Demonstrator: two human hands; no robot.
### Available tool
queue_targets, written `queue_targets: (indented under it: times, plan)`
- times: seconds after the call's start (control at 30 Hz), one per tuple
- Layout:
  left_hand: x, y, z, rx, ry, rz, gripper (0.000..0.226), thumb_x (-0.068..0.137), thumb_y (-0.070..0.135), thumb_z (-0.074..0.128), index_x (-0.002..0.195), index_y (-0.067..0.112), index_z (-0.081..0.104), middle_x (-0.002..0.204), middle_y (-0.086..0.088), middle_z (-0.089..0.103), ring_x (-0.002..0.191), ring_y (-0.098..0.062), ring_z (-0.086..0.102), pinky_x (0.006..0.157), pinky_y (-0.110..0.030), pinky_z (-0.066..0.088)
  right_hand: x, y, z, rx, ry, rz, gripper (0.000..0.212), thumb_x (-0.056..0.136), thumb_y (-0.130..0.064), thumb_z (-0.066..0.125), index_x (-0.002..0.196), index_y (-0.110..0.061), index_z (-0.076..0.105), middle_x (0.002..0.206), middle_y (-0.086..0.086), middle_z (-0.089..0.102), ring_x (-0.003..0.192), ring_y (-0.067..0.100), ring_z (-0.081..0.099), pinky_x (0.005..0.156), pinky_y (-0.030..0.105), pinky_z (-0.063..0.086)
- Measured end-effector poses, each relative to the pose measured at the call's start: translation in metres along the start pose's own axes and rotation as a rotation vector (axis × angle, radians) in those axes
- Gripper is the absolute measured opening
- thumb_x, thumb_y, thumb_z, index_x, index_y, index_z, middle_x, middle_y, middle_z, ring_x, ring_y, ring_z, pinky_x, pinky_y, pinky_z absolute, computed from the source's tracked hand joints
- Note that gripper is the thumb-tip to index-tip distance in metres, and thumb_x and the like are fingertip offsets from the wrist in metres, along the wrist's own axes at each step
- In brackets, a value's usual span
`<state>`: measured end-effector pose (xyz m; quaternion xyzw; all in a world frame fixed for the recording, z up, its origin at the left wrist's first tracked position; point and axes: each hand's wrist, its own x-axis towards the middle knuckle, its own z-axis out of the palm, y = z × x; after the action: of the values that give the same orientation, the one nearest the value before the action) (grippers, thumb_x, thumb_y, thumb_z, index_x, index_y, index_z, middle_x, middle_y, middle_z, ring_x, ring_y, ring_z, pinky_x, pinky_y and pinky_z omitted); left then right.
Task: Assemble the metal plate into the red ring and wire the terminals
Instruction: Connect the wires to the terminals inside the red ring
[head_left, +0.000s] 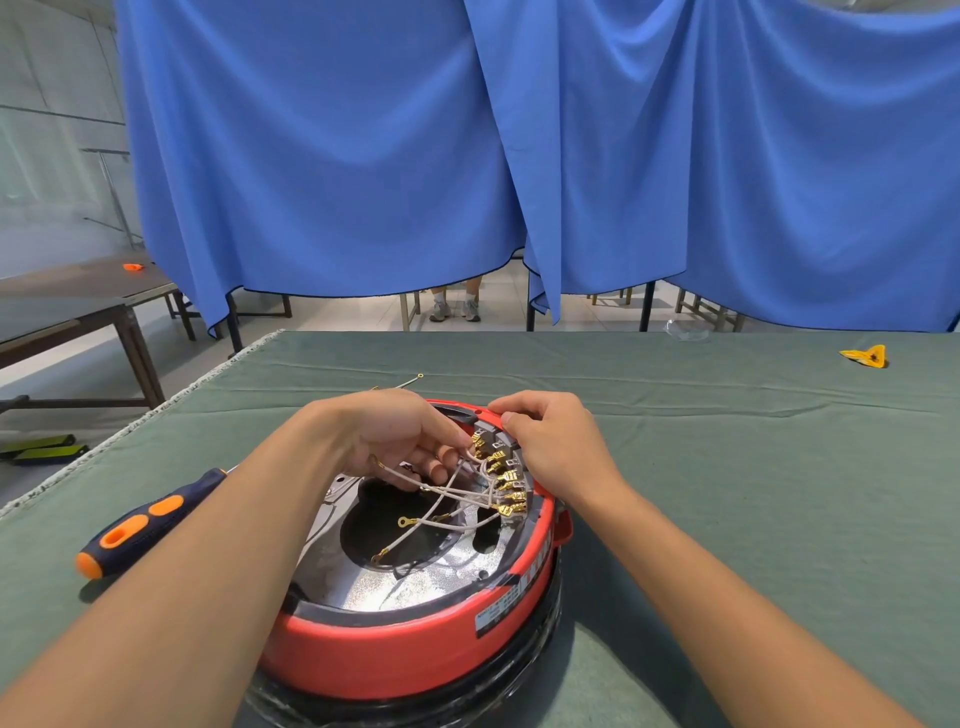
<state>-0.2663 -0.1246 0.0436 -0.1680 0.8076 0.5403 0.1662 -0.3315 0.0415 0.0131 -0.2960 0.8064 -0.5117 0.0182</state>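
Note:
The red ring (395, 649) sits on the green table with the shiny metal plate (410, 587) seated inside it. Along its far right rim runs a row of several brass terminals (506, 480), each with a white wire (457, 491) trailing over the plate's dark centre hole. My left hand (400, 441) pinches the connector of a white wire at the top terminal. My right hand (550, 441) curls over the rim and grips the terminal block from outside. Loose ring-lug wire ends lie over the hole.
A screwdriver (140, 525) with a dark blue and orange handle lies left of the ring. One spare wire (408, 383) lies beyond it. A yellow triangular piece (865, 357) sits far right. Blue curtains hang behind the green-clothed table (727, 467); a person's feet show beneath them.

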Motion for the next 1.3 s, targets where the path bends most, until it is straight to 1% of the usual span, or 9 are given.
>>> queue_targets:
  times: [0.1,0.37,0.63,0.77,0.87,0.93,1.03,1.17,1.3]
  plan:
    - [0.0,0.0,0.001,-0.008,0.018,-0.003,0.023,0.089,0.02,0.061,0.066,0.018,0.065,0.068,0.001,0.059,0.061,-0.011,0.057,0.057,-0.027,0.04,0.001,0.0,0.0,-0.002,0.008,-0.002,0.026,0.092,-0.012,0.05,0.102,-0.018,0.073,0.092,-0.008,0.068,0.09,0.008,0.062,0.078,0.025,0.048]
    - [-0.002,0.003,0.004,-0.028,0.047,-0.011,0.017,0.089,0.019,0.06,0.073,0.013,0.064,0.066,0.0,0.059,0.057,-0.011,0.057,0.054,-0.025,0.042,-0.001,-0.001,0.0,-0.008,0.003,0.001,0.026,0.092,-0.013,0.05,0.101,-0.019,0.073,0.089,-0.011,0.065,0.092,0.01,0.062,0.082,0.031,0.052]
    - [-0.002,0.004,0.005,-0.078,0.133,0.002,0.01,0.086,0.016,0.065,0.078,0.01,0.066,0.061,0.0,0.06,0.054,-0.01,0.057,0.047,-0.02,0.044,-0.002,-0.002,0.0,-0.005,-0.001,0.018,0.026,0.093,-0.014,0.049,0.103,-0.019,0.073,0.097,-0.007,0.069,0.094,0.012,0.063,0.086,0.038,0.053]
    - [-0.003,0.004,0.004,-0.095,0.15,0.015,0.007,0.086,0.015,0.065,0.085,0.009,0.067,0.061,0.001,0.06,0.055,-0.01,0.058,0.049,-0.02,0.044,-0.002,-0.002,0.001,-0.004,-0.002,0.022,0.026,0.093,-0.015,0.049,0.104,-0.019,0.072,0.1,-0.005,0.07,0.094,0.013,0.064,0.086,0.039,0.053]
    - [-0.005,0.004,0.005,-0.066,0.124,0.029,0.009,0.084,0.018,0.069,0.084,0.009,0.069,0.064,0.0,0.06,0.057,-0.011,0.057,0.053,-0.022,0.044,-0.002,-0.002,0.001,-0.01,0.002,0.011,0.026,0.093,-0.014,0.049,0.105,-0.02,0.072,0.1,-0.005,0.07,0.085,0.01,0.065,0.084,0.035,0.054]
    - [-0.006,0.006,0.007,-0.017,0.142,0.046,0.011,0.082,0.02,0.072,0.084,0.009,0.071,0.064,-0.001,0.062,0.057,-0.011,0.057,0.052,-0.022,0.045,-0.002,-0.002,0.001,-0.013,0.001,0.007,0.026,0.093,-0.014,0.049,0.105,-0.02,0.072,0.099,-0.006,0.069,0.084,0.011,0.065,0.082,0.034,0.054]
    - [-0.007,0.01,0.012,0.148,0.262,0.1,0.009,0.079,0.02,0.075,0.074,0.013,0.073,0.056,0.001,0.064,0.051,-0.008,0.057,0.045,-0.019,0.045,-0.003,-0.002,0.0,-0.008,-0.001,0.013,0.026,0.093,-0.014,0.049,0.104,-0.019,0.072,0.098,-0.006,0.069,0.088,0.014,0.066,0.081,0.033,0.054]
    - [-0.007,0.014,0.02,0.262,0.388,0.179,0.012,0.076,0.018,0.078,0.066,0.013,0.073,0.052,0.0,0.063,0.046,-0.01,0.058,0.039,-0.017,0.042,-0.003,-0.002,-0.001,0.002,-0.002,0.019,0.026,0.091,-0.012,0.05,0.1,-0.02,0.072,0.09,-0.006,0.07,0.074,0.018,0.069,0.071,0.03,0.054]
    - [-0.011,0.02,0.03,0.616,0.58,0.215,0.02,0.074,0.034,0.078,0.06,0.022,0.07,0.055,0.004,0.065,0.056,-0.012,0.059,0.05,-0.024,0.044,-0.001,-0.002,0.0,0.008,-0.005,0.021,0.027,0.09,-0.011,0.05,0.102,-0.019,0.073,0.096,-0.004,0.071,0.081,0.015,0.067,0.077,0.031,0.054]
